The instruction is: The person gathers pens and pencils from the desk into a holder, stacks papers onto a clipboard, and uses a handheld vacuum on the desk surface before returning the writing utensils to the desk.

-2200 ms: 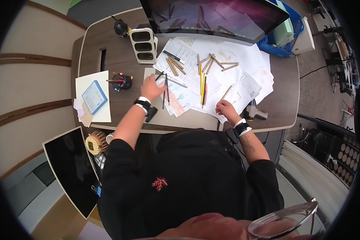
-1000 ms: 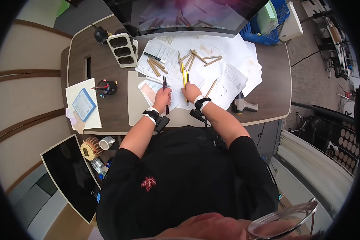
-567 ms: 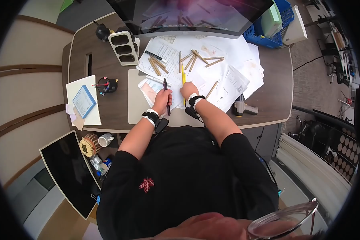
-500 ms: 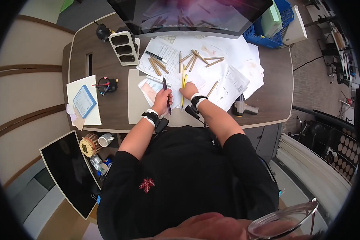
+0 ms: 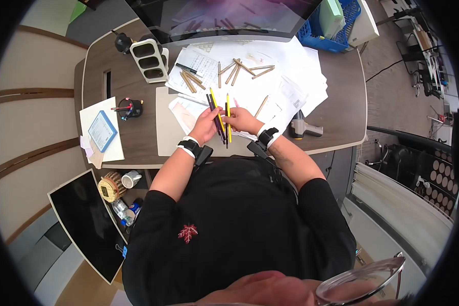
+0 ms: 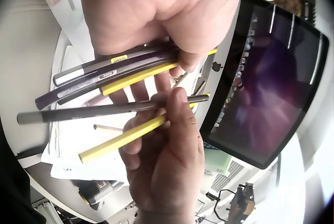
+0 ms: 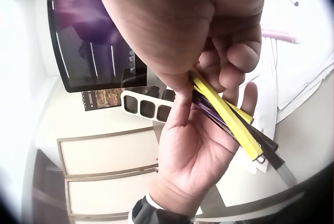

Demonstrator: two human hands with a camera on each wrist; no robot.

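My left hand (image 5: 205,126) grips a small bundle of coloured pencils. In the left wrist view the bundle has a purple pencil (image 6: 78,86), a yellow pencil (image 6: 138,78) and dark ones beside them. Close by on the right, my right hand (image 5: 242,121) pinches another yellow pencil (image 6: 117,143) and a grey-black pencil (image 6: 78,113) between thumb and fingers. Both hands meet low over the front of the desk, their fingertips side by side. In the right wrist view the pencil ends cross over the left palm (image 7: 190,153).
Several wood-coloured pencils (image 5: 236,71) and a black pen (image 5: 186,68) lie on spread papers (image 5: 290,61). Around them are a monitor (image 5: 214,20), a white three-slot rack (image 5: 149,61), a pen cup (image 5: 131,108), a blue basket (image 5: 311,41) and a grey gun-shaped tool (image 5: 306,129).
My left hand gathered the dark pencils off the paper, and my right hand moved left and picked up yellow and dark ones. Both hands came together; the left bundle now includes a yellow pencil.
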